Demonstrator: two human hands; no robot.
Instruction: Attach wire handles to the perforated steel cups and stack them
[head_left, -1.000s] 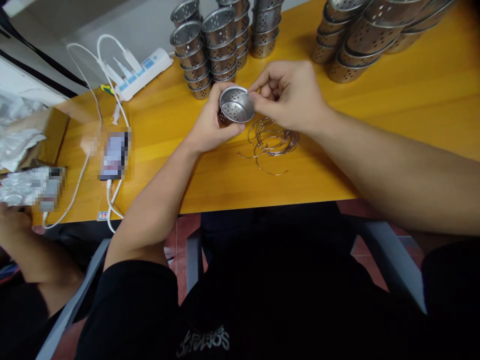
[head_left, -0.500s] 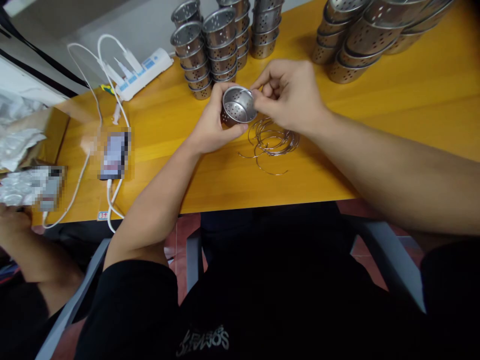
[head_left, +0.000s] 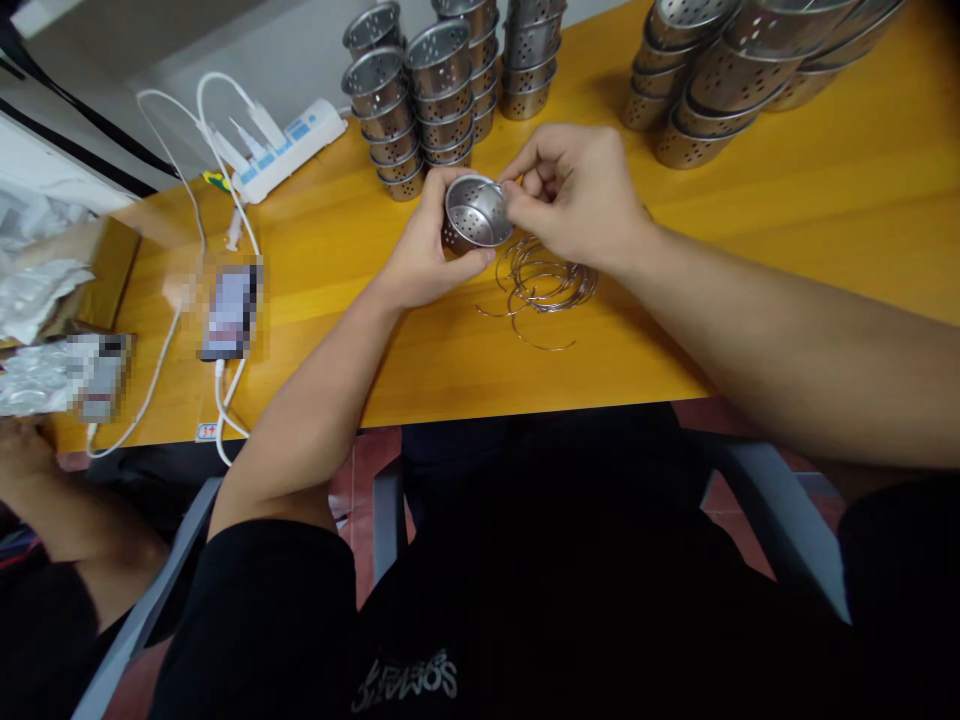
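Note:
My left hand (head_left: 429, 245) is wrapped round a small perforated metal cup (head_left: 478, 212), its mouth tilted up toward me. The thumb lies along the near side and the fingers go behind the far side. At the cup's right rim, my right hand (head_left: 566, 190) is closed in a pinch of thumb and forefinger. What sits between those fingertips is too small to make out. Just below my right hand, a loose pile of thin metal wire rings (head_left: 551, 280) lies on the table, with a few open ends sticking out toward me.
Stacks of perforated cups (head_left: 442, 100) stand at the back, with more stacks (head_left: 705, 110) at the back right. A white power strip (head_left: 292, 150), cables and a phone (head_left: 231, 310) lie to the left on the wooden table (head_left: 810, 200). Another person's arm (head_left: 82, 530) is at far left.

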